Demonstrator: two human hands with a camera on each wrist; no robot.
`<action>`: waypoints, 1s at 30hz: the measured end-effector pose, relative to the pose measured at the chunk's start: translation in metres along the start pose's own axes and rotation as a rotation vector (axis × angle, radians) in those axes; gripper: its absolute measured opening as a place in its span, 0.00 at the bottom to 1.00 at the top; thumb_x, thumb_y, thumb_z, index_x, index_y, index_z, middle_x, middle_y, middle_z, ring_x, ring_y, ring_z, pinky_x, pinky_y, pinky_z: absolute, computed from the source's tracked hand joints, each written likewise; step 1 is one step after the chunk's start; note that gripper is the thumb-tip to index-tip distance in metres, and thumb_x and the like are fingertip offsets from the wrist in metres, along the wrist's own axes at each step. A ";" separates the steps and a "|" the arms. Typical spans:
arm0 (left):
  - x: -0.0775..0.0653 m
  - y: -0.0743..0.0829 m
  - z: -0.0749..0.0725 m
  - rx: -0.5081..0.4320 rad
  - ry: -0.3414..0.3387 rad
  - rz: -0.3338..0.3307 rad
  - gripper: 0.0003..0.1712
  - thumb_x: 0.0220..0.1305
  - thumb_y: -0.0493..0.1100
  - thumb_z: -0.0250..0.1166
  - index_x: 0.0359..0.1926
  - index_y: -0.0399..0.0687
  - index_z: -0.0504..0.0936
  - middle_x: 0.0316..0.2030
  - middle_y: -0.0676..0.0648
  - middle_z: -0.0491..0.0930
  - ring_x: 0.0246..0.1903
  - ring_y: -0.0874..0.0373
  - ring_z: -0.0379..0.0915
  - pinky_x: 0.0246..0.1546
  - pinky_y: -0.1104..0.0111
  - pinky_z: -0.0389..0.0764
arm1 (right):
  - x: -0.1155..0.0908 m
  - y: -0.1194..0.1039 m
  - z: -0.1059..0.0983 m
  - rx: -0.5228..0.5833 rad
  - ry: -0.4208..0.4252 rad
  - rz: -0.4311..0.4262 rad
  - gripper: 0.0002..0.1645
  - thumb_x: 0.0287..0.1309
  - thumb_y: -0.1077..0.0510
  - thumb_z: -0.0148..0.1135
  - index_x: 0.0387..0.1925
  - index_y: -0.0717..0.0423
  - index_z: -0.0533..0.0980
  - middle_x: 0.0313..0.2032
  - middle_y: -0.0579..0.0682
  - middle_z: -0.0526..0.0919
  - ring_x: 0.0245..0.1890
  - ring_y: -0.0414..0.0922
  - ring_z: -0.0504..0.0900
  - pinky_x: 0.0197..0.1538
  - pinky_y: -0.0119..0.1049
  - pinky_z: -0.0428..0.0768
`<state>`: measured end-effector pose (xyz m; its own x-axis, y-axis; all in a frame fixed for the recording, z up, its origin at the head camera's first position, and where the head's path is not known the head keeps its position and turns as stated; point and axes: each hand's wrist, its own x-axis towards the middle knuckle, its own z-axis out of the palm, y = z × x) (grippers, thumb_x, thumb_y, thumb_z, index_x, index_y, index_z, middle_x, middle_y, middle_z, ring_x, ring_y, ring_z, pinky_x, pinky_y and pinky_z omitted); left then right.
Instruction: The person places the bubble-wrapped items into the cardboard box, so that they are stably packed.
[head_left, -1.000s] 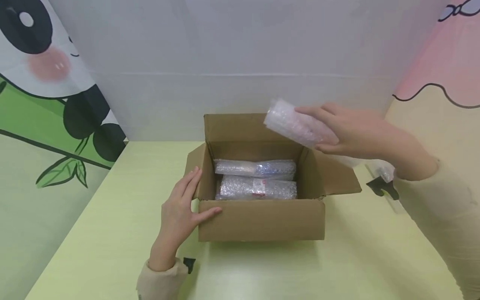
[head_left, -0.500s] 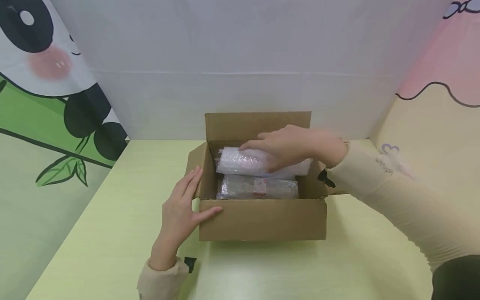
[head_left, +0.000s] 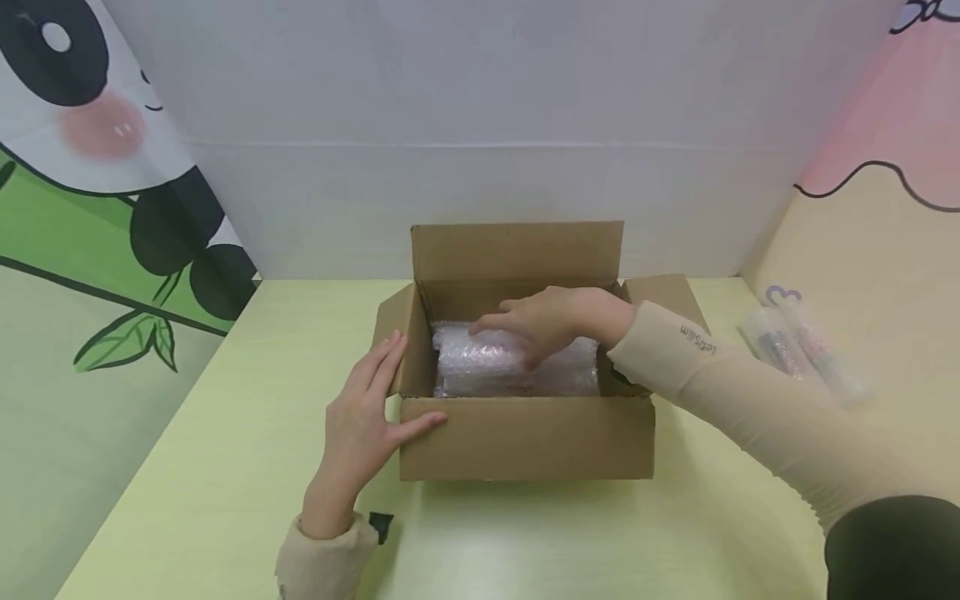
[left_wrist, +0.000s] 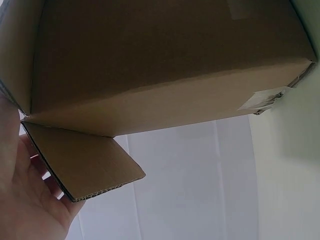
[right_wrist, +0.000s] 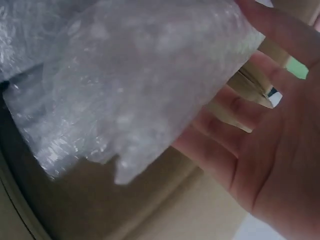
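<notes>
An open cardboard box (head_left: pixel 525 442) stands on the table with its flaps spread outward. My left hand (head_left: pixel 360 421) rests at its left front corner, fingers laid along the left flap (left_wrist: pixel 87 160) and thumb stretched across the front flap. Inside the box, my right hand (head_left: pixel 551 321) grips a roll wrapped in bubble wrap (head_left: pixel 468 354) that lies crosswise. Bubble wrap (right_wrist: pixel 140 80) passes between the thumb and fingers in the right wrist view. More wrapped material shows under the roll; what the wrap contains cannot be seen.
Two clear wrapped tubes (head_left: pixel 806 346), blurred, lie at the right, near a purple heart-shaped loop (head_left: pixel 783 293). A pale wall (head_left: pixel 510 183) rises behind the box. Printed panels (head_left: pixel 165 208) flank the pale table (head_left: pixel 225 467).
My right hand has carried the wrapped roll from above the right flap down into the box, then toward its front side. My left hand has stayed at the corner.
</notes>
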<state>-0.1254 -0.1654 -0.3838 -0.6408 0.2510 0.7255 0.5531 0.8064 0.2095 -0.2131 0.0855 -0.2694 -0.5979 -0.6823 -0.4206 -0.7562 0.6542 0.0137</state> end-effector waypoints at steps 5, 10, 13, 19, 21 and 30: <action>0.001 -0.001 -0.001 0.012 0.003 0.018 0.58 0.53 0.82 0.46 0.67 0.40 0.69 0.62 0.39 0.74 0.59 0.42 0.73 0.36 0.53 0.85 | 0.007 -0.001 0.010 0.039 -0.016 0.008 0.45 0.54 0.48 0.69 0.69 0.25 0.56 0.61 0.46 0.70 0.32 0.45 0.79 0.46 0.47 0.80; 0.004 -0.001 -0.004 0.002 -0.025 0.016 0.59 0.53 0.82 0.46 0.67 0.40 0.69 0.62 0.38 0.73 0.59 0.42 0.72 0.39 0.51 0.84 | 0.011 -0.004 0.011 0.043 -0.023 0.024 0.47 0.52 0.48 0.71 0.68 0.25 0.56 0.63 0.47 0.69 0.31 0.44 0.78 0.44 0.45 0.79; 0.006 0.000 -0.008 -0.007 -0.069 0.002 0.59 0.52 0.83 0.45 0.67 0.39 0.68 0.63 0.38 0.73 0.60 0.42 0.71 0.37 0.51 0.85 | 0.011 -0.004 0.010 0.041 -0.031 0.033 0.48 0.52 0.48 0.72 0.69 0.25 0.55 0.63 0.47 0.68 0.31 0.42 0.77 0.43 0.44 0.79; 0.015 0.001 -0.018 -0.012 -0.175 -0.025 0.60 0.48 0.82 0.54 0.68 0.40 0.68 0.62 0.40 0.72 0.58 0.44 0.71 0.25 0.57 0.84 | 0.010 -0.003 0.011 0.056 -0.034 0.031 0.48 0.52 0.47 0.72 0.68 0.25 0.55 0.63 0.47 0.68 0.34 0.42 0.78 0.45 0.45 0.79; 0.019 0.002 -0.022 -0.016 -0.227 -0.043 0.60 0.45 0.79 0.63 0.68 0.41 0.68 0.62 0.41 0.71 0.57 0.45 0.71 0.25 0.57 0.83 | 0.010 -0.003 0.011 0.060 -0.030 0.027 0.48 0.52 0.47 0.72 0.69 0.26 0.55 0.63 0.48 0.68 0.35 0.42 0.79 0.45 0.45 0.80; 0.039 0.007 -0.038 0.023 -0.518 -0.161 0.65 0.40 0.73 0.72 0.73 0.44 0.59 0.69 0.40 0.62 0.64 0.42 0.63 0.36 0.48 0.82 | 0.010 0.001 0.012 0.064 -0.027 0.015 0.50 0.51 0.47 0.72 0.70 0.27 0.55 0.60 0.48 0.70 0.36 0.42 0.77 0.39 0.40 0.79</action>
<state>-0.1263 -0.1699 -0.3294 -0.8983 0.3500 0.2657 0.4182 0.8664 0.2727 -0.2167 0.0830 -0.2847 -0.6015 -0.6636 -0.4448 -0.7280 0.6846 -0.0369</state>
